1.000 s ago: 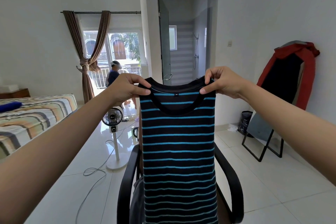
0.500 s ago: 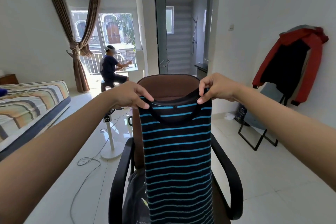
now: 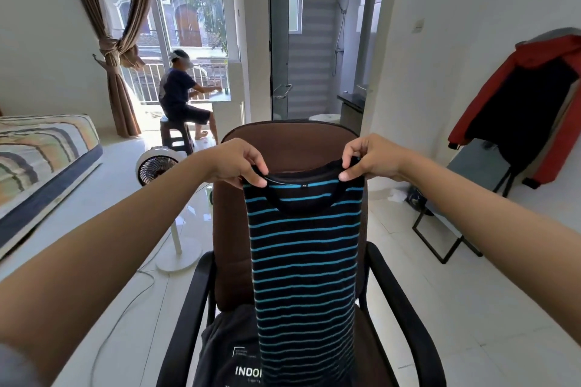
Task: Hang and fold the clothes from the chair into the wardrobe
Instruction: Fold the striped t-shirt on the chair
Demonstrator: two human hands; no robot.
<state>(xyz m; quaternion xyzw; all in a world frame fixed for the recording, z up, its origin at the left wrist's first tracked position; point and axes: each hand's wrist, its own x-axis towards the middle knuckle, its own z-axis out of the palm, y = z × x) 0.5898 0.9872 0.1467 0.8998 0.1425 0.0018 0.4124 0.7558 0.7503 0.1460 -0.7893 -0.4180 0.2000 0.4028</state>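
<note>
The left hand (image 3: 239, 163) and the right hand (image 3: 371, 157) pinch the top of a striped shirt (image 3: 303, 261). It hangs down below them, in front of a brown chair (image 3: 283, 141).

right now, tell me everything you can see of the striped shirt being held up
The striped shirt is a black knit top with thin horizontal blue stripes, a round black neckline and a small tag inside the collar. It hangs upright in a narrow column, sleeves not showing, in front of the brown chair. The left hand and right hand pinch its shoulders. Its lower part drops past a dark printed garment on the seat; its hem is out of view.
</note>
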